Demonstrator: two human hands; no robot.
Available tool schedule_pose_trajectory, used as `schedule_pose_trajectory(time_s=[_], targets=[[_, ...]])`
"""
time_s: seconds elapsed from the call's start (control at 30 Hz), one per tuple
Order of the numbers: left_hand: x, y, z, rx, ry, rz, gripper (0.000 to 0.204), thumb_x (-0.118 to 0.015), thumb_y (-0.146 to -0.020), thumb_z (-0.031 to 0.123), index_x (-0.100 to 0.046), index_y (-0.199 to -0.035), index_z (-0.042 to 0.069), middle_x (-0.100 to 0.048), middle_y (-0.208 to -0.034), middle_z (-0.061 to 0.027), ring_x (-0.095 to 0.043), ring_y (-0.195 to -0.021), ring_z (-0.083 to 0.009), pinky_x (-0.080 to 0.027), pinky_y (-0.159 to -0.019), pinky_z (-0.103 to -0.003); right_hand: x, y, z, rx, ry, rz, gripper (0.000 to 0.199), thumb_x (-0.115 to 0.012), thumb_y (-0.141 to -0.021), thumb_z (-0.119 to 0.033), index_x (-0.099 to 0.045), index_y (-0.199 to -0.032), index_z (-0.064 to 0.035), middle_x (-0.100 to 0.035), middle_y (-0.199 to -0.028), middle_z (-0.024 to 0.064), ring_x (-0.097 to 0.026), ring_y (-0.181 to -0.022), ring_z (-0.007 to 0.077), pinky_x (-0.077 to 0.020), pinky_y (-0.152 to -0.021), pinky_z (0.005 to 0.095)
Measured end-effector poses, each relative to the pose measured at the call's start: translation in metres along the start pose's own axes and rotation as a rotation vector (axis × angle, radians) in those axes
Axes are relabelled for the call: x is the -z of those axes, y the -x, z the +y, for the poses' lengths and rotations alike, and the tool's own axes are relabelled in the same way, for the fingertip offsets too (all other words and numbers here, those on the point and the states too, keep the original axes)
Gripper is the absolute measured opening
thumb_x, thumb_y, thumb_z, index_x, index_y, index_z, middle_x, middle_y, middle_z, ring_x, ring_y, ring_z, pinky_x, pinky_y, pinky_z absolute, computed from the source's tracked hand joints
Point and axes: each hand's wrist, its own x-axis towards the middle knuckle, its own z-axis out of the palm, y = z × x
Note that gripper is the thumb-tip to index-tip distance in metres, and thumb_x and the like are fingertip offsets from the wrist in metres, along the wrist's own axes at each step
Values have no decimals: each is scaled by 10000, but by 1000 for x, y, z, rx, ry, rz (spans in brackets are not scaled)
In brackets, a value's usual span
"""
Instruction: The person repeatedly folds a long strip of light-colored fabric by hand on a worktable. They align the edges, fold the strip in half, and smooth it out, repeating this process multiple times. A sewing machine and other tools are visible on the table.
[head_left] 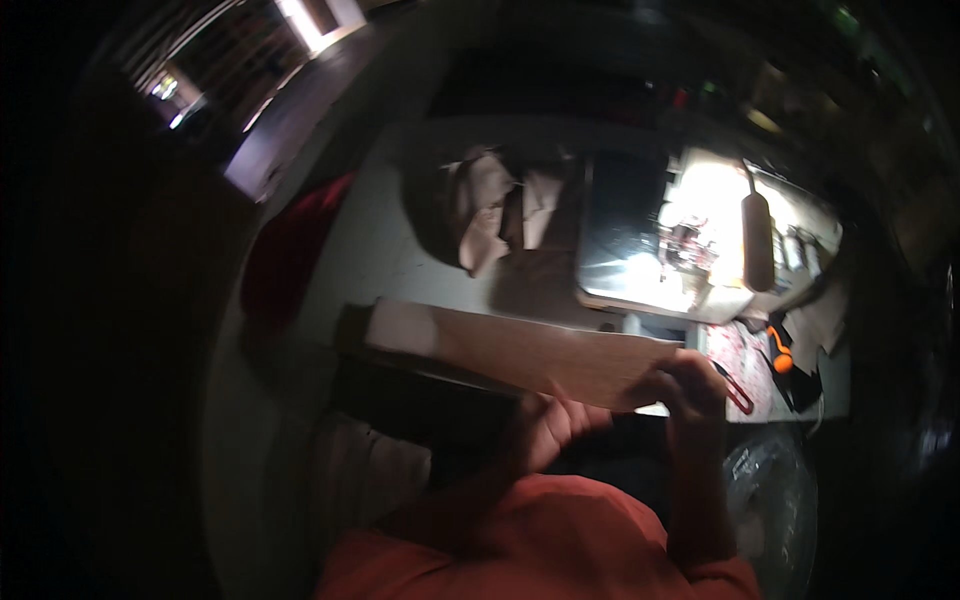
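Observation:
A long, flat tan strip (520,350), leather-like or wood-like, stretches across in front of me, low over the table's near edge. Its left end meets a pale white piece (400,326); I cannot tell whether the two are joined. My right hand (685,385) is closed around the strip's right end. Just below the strip's lower edge is my left hand (555,428), palm partly showing, fingers stretched and apart, fingertips at the edge. Motion blurs both hands.
On the pale table (390,235) lie crumpled light pieces (485,210) and a dark glossy slab (620,230). A brightly lit box (725,300) of small items stands to the right, near an orange-and-black tool (779,350) and a red-handled tool (738,393). Clear plastic (770,500) hangs at lower right.

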Motion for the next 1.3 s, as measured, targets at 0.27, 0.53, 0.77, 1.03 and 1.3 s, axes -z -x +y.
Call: schedule_pose_trajectory(time_s=[0.27,0.53,0.77,1.03,1.3], targets=[[50,-12,103,-737,-186,397,496,-393,-853,319,-325,-1231,4,-406,-1226,-132,-374,-1151,-220,-321,-933,-384,17,-2,19,-245,-295,50,172,-487,-813,-135,-523,-877,21,-581,-733,76,-573,-592,135,-496,-549,255],[-41,-16,18,-740,-1904,-249,586,-543,-761,272,-326,-1225,-14,-319,-1257,-221,-337,-1143,-366,-297,-931,-399,6,-5,14,-185,-376,-210,196,-461,-851,-179,-521,-850,8,-560,-738,39,-548,-669,89,-455,-608,209],[-44,-38,29,-357,-1422,-413,675,-569,-759,359,-298,-1227,-45,-346,-1234,-224,-382,-1125,-309,-310,-933,-353,11,4,11,-121,-165,-183,144,-521,-800,-51,-538,-914,36,-580,-842,51,-540,-732,81,-438,-679,210],[-50,-56,48,10,-984,-278,239,-594,-777,224,-585,-802,-14,-584,-690,-27,-518,-636,-67,-423,-572,-223,15,3,6,-89,-44,-252,354,-578,-745,1,-427,-1064,35,-578,-861,96,-567,-772,121,-465,-680,224],[-58,-56,44,-121,-1224,-162,235,-598,-781,235,-549,-756,7,-553,-687,-11,-497,-634,-47,-416,-554,-200,13,2,-4,-125,-100,-240,466,-480,-797,34,-268,-1212,27,-570,-900,155,-558,-832,136,-457,-703,233]])
